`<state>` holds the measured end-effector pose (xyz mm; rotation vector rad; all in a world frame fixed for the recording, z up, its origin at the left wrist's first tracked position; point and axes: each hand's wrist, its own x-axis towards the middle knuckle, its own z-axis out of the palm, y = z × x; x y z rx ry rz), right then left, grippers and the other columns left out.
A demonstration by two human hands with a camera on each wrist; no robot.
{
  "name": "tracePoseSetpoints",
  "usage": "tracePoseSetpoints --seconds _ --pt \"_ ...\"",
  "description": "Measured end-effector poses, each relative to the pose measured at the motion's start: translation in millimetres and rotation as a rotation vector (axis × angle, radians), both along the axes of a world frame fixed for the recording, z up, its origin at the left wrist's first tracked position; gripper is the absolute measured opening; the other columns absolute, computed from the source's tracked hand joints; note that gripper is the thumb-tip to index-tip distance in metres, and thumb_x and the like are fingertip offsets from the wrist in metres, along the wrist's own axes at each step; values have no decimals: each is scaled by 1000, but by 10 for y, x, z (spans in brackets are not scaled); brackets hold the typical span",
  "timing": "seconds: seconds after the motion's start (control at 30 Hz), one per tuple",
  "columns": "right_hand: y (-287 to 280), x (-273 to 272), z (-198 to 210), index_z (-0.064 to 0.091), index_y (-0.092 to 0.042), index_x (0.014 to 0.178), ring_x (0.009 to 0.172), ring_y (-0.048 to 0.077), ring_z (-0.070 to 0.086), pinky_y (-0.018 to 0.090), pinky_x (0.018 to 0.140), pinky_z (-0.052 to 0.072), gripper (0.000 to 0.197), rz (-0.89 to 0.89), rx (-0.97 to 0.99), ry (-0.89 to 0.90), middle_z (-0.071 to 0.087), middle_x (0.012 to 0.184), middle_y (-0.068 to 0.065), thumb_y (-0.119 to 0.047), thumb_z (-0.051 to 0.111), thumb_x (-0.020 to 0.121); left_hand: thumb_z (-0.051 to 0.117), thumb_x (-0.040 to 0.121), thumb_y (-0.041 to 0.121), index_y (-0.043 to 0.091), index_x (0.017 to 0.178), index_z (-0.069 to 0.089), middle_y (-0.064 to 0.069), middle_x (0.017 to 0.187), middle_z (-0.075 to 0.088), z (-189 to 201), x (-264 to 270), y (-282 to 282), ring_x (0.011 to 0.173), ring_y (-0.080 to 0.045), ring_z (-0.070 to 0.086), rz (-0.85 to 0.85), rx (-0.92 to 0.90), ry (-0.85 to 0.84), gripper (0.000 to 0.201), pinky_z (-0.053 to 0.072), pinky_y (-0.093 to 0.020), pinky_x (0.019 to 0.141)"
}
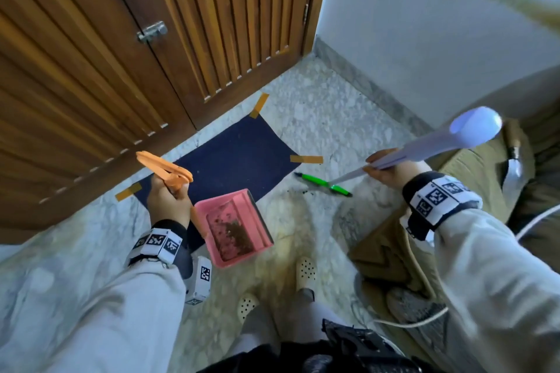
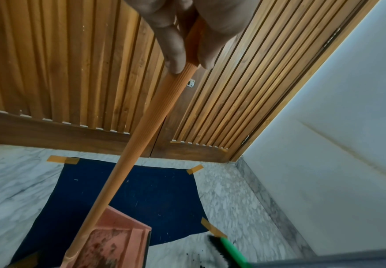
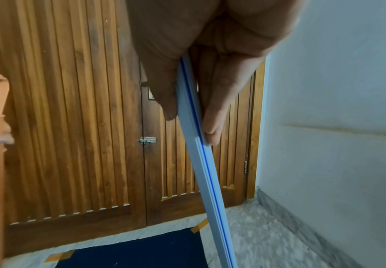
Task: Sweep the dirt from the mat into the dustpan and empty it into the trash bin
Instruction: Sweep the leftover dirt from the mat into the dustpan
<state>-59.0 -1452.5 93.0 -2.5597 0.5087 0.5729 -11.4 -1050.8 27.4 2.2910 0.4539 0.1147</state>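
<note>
Your left hand (image 1: 168,201) wraps its grip around the ribbed orange handle (image 2: 141,137) of the pink plastic dustpan (image 1: 235,224), held above the dark blue mat (image 1: 230,157) with dirt (image 1: 238,233) inside. It looks light and rigid; keep it level. Your right hand (image 1: 391,168) grips the pale broom handle (image 3: 206,172).

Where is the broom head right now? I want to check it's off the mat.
In the head view the green broom head lies on the marble floor, just right of the dark blue mat, near its taped corner, with loose dirt beside it.
</note>
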Motion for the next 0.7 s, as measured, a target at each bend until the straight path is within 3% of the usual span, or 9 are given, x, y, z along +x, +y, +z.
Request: tracePoseSetpoints --seconds 0.07,0.17,0.23,0.27,0.33,0.4,0.47,0.53,0.7 --pt "-138 21 35 58 -8 119 102 20 53 9 67 37 32 -51 7 -14 56 103 6 -24 55 91 60 84 13 5 107 50 -22 103 64 19 -5 -39 98 -40 60 11 -38 54 27 48 -46 88" --pt "-319 -33 -17 60 -3 115 114 37 54 19 73 39 31 -144 11 -92 61 116 21 -22 54 92 57 85 12 7 104 49 -21 100 64 23 -44 -90 96 -40 60 0 -21 123 21 48 -45 85" --pt "-397 -17 -123 60 7 103 105 47 54 30 77 42 28 -188 45 -155 61 104 31 -18 53 92 55 86 9 8 103 48 -20 96 64 -2 -76 -119 91 -37 60 -15 -6 151 19 46 -39 78" --pt "-410 -15 -177 59 11 98 102 49 54 28 73 42 29 -231 66 -156 60 97 33 -17 53 92 54 85 7 8 103 48 -19 93 63 -42 -98 -131 87 -36 60 -23 2 149 19 45 -36 75" --pt "-379 -39 -299 62 12 92 97 46 58 21 59 35 50 -287 62 -165 60 87 28 -35 47 86 53 86 6 8 103 48 -18 91 62 -92 -153 -176 86 -37 60 -37 3 163 18 42 -34 73" --pt "-321 -96 -445 65 8 80 84 43 63 31 59 32 72 -271 23 -213 65 81 28 -54 31 67 52 86 6 6 106 49 -19 98 64 -156 -212 -210 92 -37 61 -53 9 170 20 43 -35 76" --pt "-196 -191 -541 65 5 78 79 40 61 31 66 30 64 -319 6 -181 64 81 30 -49 35 62 51 86 5 2 109 49 -21 102 64 -226 -272 -225 94 -38 61 -66 35 159 22 44 -35 78" --pt "-83 -279 -653 61 -5 78 73 30 54 26 67 27 49 -459 60 -180 57 75 20 -45 40 59 52 85 4 0 109 48 -22 101 63 -267 -304 -215 94 -39 61 -80 59 146 25 44 -35 78" --pt "80 -279 -742 47 -13 68 75 21 39 25 67 19 47 -627 94 -191 41 66 7 -57 32 61 52 85 3 1 109 48 -21 95 64 -298 -325 -138 89 -38 61 -66 71 157 25 45 -34 75"
